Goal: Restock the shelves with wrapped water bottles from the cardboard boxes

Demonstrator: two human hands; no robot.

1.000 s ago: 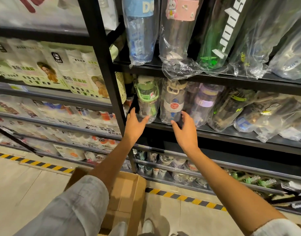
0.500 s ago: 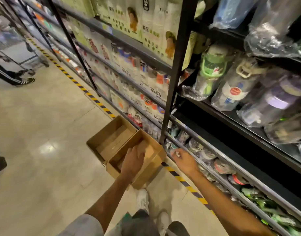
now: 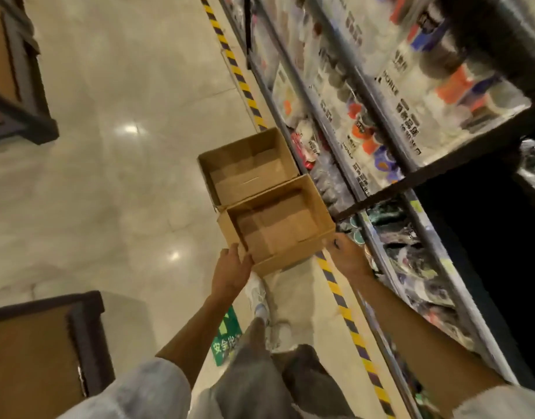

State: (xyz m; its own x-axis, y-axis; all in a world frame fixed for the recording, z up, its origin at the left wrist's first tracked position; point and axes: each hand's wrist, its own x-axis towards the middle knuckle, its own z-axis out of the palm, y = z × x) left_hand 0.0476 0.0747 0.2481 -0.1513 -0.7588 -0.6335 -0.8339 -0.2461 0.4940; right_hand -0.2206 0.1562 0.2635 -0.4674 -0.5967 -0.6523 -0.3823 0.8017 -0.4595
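While the view tilts steeply down, grey trousers (image 3: pixel 254 385) and a pale shoe (image 3: pixel 257 293) show nearest, below and between the two hands, standing on the glossy floor (image 3: pixel 115 164). Beside the shoe a green floor sticker (image 3: pixel 226 340) lies just under the left forearm. The left hand (image 3: pixel 231 269) grips the near left corner of the nearer cardboard box (image 3: pixel 275 225), thumb on the inner side of the wall and fingers wrapped round the outside. The right hand (image 3: pixel 346 257) touches the near right corner of that same box; the frame is too blurred to tell whether its fingers curl round the edge or lie flat against it. No wrapped bottles can be seen inside this box, only bare cardboard. Touching its far wall, beyond both hands, sits a second open cardboard box (image 3: pixel 248 164), likewise showing only its bottom. A yellow-and-black striped line (image 3: pixel 341 300) runs under the right hand and on past the boxes. To the right of the right hand stand the shelves (image 3: pixel 390 146), packed with blurred wrapped goods.
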